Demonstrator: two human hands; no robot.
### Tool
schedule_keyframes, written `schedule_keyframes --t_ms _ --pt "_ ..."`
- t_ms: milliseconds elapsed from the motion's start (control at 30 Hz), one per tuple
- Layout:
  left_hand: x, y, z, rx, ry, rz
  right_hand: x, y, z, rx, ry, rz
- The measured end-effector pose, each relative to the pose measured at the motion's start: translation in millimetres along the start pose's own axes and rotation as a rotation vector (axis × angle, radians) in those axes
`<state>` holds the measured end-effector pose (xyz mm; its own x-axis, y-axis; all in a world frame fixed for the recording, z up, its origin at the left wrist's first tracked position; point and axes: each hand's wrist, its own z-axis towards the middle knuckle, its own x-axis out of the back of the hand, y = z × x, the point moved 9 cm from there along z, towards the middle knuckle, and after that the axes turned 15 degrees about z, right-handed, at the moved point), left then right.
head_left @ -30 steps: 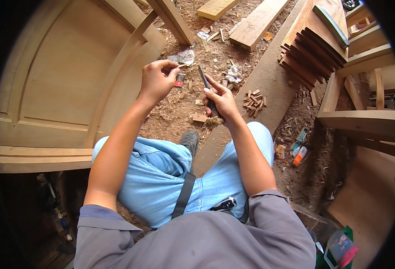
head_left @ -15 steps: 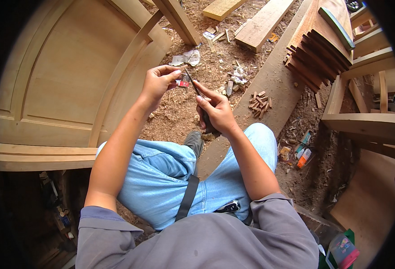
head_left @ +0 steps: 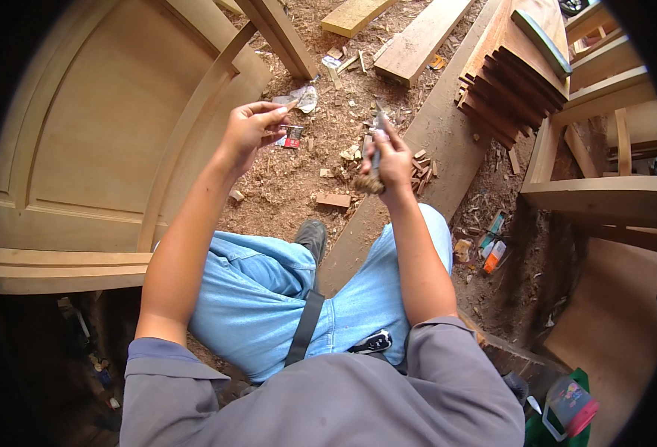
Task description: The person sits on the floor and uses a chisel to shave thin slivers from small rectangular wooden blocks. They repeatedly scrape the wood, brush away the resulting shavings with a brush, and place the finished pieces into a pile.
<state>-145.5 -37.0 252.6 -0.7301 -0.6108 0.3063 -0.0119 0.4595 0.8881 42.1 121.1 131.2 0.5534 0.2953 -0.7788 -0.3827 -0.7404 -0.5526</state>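
Observation:
Raised over the wood shavings, my left hand [head_left: 248,135] pinches a small sliver of wood [head_left: 292,105] between thumb and fingertips. My right hand [head_left: 394,162] is wrapped round a knife [head_left: 380,119], its narrow blade pointing away from me. The knife's brown handle end sticks out below my fist. Blade and sliver are apart, with a gap of bare ground between them. Just beyond my right wrist, a pile of small wooden pegs [head_left: 424,173] lies on a long flat board [head_left: 447,134].
A large panelled wooden door [head_left: 112,141] stands at my left. Ahead lie thick planks [head_left: 425,41] and a stack of dark curved boards [head_left: 511,100]. Wooden frames [head_left: 604,195] stand on the right, near an orange-and-white tube [head_left: 495,256]. A plastic jug [head_left: 569,406] is at the lower right.
My right hand with the knife has moved right, away from the sliver, and the blade has turned more upright. My left hand still pinches the sliver. The whole view has shifted slightly.

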Motion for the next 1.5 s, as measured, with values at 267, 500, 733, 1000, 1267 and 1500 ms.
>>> schedule_keyframes --t_ms 267,500,733,1000,1267,1500 --pt "-7.8 1.7 0.8 -0.006 0.003 -0.007 -72.2 29.1 -47.7 -0.138 -0.38 -0.149" --pt "-20.8 2.8 1.0 -0.065 0.023 0.084 -76.9 30.0 -59.8 -0.137 -0.399 -0.17" --pt "-28.0 7.9 10.7 -0.146 0.02 0.21 -74.9 27.9 -65.5 -0.09 -0.319 -0.195" --pt "-33.3 26.3 10.4 -0.198 0.034 0.238 -74.9 15.6 -56.1 0.006 -0.339 -0.146" --pt "-41.4 40.4 18.0 -0.168 0.082 0.341 -74.9 15.8 -50.4 0.102 -0.217 -0.169" --pt "-46.8 44.6 22.2 -0.213 0.071 0.385 -78.4 17.1 -57.4 0.117 -0.213 0.023"
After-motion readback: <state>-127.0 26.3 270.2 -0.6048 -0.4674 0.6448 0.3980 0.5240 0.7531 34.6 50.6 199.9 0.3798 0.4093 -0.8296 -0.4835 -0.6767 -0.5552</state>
